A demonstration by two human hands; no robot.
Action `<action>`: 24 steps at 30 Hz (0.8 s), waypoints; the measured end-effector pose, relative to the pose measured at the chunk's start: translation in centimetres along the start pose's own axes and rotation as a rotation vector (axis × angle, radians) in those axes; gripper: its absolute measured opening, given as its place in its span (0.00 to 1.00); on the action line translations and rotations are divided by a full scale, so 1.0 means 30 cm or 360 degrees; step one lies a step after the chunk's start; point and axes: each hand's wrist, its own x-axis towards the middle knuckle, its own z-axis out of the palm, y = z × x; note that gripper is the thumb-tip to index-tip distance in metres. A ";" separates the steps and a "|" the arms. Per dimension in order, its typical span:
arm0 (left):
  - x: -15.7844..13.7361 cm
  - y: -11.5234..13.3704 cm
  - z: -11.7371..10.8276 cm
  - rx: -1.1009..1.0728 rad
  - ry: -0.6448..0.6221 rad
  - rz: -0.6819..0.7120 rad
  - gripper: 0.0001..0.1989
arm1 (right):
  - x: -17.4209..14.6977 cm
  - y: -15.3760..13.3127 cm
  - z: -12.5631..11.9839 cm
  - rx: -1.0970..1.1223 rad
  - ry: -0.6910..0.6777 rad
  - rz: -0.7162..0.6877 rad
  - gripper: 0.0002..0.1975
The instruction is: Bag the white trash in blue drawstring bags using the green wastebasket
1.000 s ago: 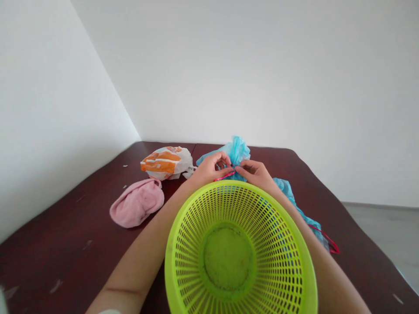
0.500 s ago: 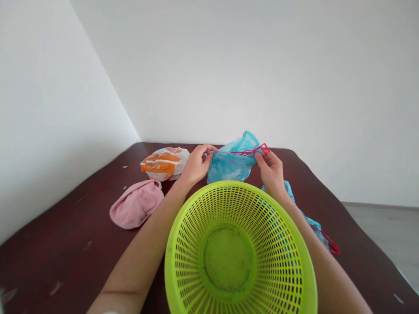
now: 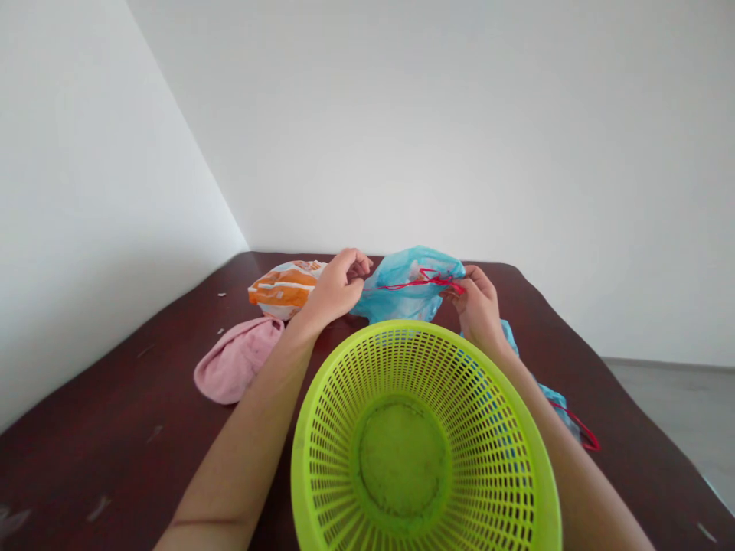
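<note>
A translucent blue plastic bag (image 3: 396,302) with a red drawstring (image 3: 402,285) lies towards the back of the table. My left hand (image 3: 341,283) is at the bag's left side, fingers curled, and the stretched drawstring runs up to its thumb. On the other side, my right hand (image 3: 478,302) pinches the bunched drawstring and the bag's edge. Between my forearms stands a yellow-green plastic basket (image 3: 402,459) with slotted walls and nothing inside; its rim hides the bag's lower front.
An orange-and-white plastic bag (image 3: 284,291) and a folded pink cloth (image 3: 235,363) lie left of my left arm. Another blue bag with a red drawstring (image 3: 560,405) lies partly hidden behind my right forearm. White walls (image 3: 402,138) border the dark red table (image 3: 138,413).
The blue bag's upper edge has dropped and folded over, and more red drawstring shows stretched leftward. My left hand has shifted slightly left; my right hand is slightly lower.
</note>
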 end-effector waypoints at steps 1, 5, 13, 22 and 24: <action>-0.003 0.021 0.004 -0.0111 -0.0006 0.0071 0.15 | -0.007 -0.008 0.007 0.0038 -0.0092 0.0044 0.11; -0.019 0.076 0.024 -0.0234 -0.0345 0.0214 0.12 | -0.031 -0.037 0.034 0.0146 -0.0366 0.0210 0.20; -0.018 0.043 0.080 0.0047 -0.0325 0.0141 0.07 | -0.035 -0.042 0.045 0.0093 -0.0410 0.0158 0.25; 0.018 0.059 0.024 -0.0742 0.0666 -0.0218 0.33 | -0.006 -0.023 0.013 0.0077 0.0125 -0.0028 0.23; 0.026 0.058 0.015 -0.0969 0.0639 -0.0297 0.30 | -0.007 -0.026 0.014 0.0109 0.0181 -0.0048 0.24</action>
